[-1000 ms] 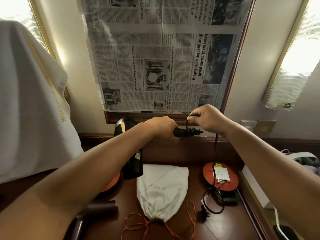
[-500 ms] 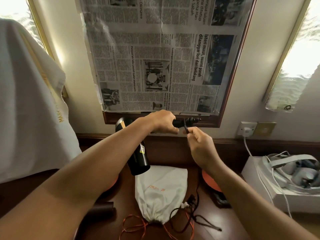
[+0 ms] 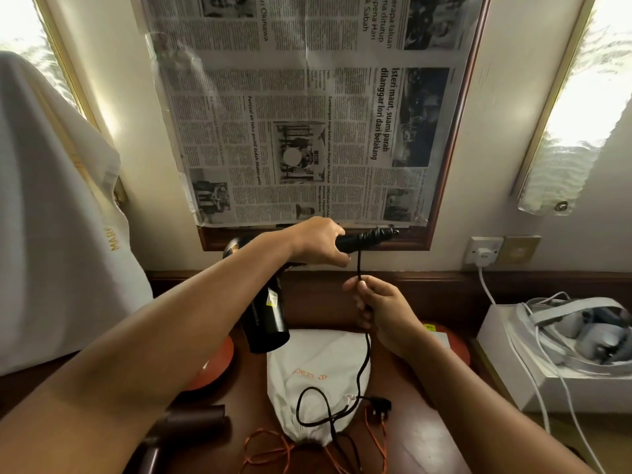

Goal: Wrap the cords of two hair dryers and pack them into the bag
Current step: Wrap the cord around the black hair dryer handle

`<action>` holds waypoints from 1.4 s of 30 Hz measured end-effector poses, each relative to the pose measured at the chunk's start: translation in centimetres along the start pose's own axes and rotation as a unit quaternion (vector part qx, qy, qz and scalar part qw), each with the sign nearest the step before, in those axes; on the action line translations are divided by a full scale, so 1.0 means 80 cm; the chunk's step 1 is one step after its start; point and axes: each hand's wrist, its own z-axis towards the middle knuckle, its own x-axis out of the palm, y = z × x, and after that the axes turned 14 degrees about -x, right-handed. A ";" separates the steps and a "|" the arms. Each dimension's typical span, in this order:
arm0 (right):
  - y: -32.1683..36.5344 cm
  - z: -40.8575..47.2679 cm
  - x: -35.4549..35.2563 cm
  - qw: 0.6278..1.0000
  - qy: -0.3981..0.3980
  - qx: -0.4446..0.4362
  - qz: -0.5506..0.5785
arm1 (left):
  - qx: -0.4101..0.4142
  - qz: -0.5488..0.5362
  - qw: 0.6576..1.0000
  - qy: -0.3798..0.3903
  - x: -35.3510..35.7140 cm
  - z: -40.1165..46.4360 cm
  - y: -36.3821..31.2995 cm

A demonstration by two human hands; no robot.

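My left grip [image 3: 319, 241] was closed around the handle of the black hair dryer [image 3: 265, 316], held up off the bench with the barrel hanging down toward seven o'clock. My right grip [image 3: 383, 307], just below at five o'clock, pinched the cord [image 3: 359, 265] where it dropped from the handle's end. From there the cord ran slack down past my wrist and lay in loops across the white drawstring bag [image 3: 307, 378], its plug [image 3: 383, 403] resting at the bag's four o'clock.

As I judged it, the job was barely begun: few if any turns sat on the handle, most of the cord was loose, and the bag lay flat and unfilled. A second dryer, brown [image 3: 181, 425], waited at eight o'clock on the bench, its cord out of sight.

The bench [image 3: 427, 436] was dark polished wood. Newspaper [image 3: 307, 114] covered a framed panel at twelve o'clock, a wall socket [image 3: 484, 251] sat at two, and a white box [image 3: 533, 378] of tangled gear stood at three.
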 end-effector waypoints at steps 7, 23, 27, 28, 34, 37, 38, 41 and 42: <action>0.015 0.028 -0.018 0.995 0.035 0.002 -0.096 | 0.031 -0.014 0.999 0.008 -0.010 -0.011 -0.005; 0.106 0.097 -0.070 0.838 0.138 -0.103 -0.519 | 0.039 0.144 0.988 -0.039 0.004 -0.021 -0.007; 0.123 0.098 -0.064 0.773 0.122 -0.164 -0.601 | 0.026 0.168 0.984 -0.052 0.019 -0.014 -0.012; 0.127 0.097 -0.062 0.770 0.122 -0.172 -0.602 | 0.024 0.177 0.982 -0.057 0.022 -0.012 -0.013; 0.140 0.076 -0.040 0.773 0.110 -0.200 -0.592 | 0.013 0.199 0.977 -0.080 0.025 -0.001 -0.014; 0.132 0.061 -0.033 0.777 0.093 -0.209 -0.586 | -0.027 0.177 0.982 -0.063 0.020 0.005 -0.014; 0.128 0.055 -0.031 0.778 0.086 -0.211 -0.586 | -0.036 0.167 0.983 -0.063 0.017 0.007 -0.014; 0.110 0.036 -0.024 0.808 0.078 -0.190 -0.552 | -0.045 0.165 0.983 -0.064 0.013 0.010 -0.010; 0.104 0.030 -0.020 0.823 0.080 -0.177 -0.533 | -0.047 0.163 0.983 -0.063 0.012 0.011 -0.009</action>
